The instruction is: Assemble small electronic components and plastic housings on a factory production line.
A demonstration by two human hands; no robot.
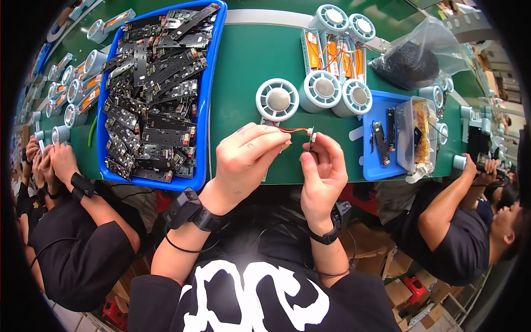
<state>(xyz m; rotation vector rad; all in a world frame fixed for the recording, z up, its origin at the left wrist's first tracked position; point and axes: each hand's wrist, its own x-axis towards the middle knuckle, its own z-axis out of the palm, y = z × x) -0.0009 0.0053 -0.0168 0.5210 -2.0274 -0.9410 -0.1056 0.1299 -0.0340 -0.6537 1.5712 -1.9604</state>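
Right hand (325, 178): grip holding small dark-and-white electronic part (312, 136). Left hand (246, 155): grip narrow, contents unclear. Between grips: thin red wires (296, 130).

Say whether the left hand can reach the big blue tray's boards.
Probably yes: the left hand is near the big blue tray, whose black boards lie uncovered, though the fingers appear busy with wires.

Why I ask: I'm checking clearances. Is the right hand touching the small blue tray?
Apart. The head view shows a strip of green table between the right hand and the small blue tray.
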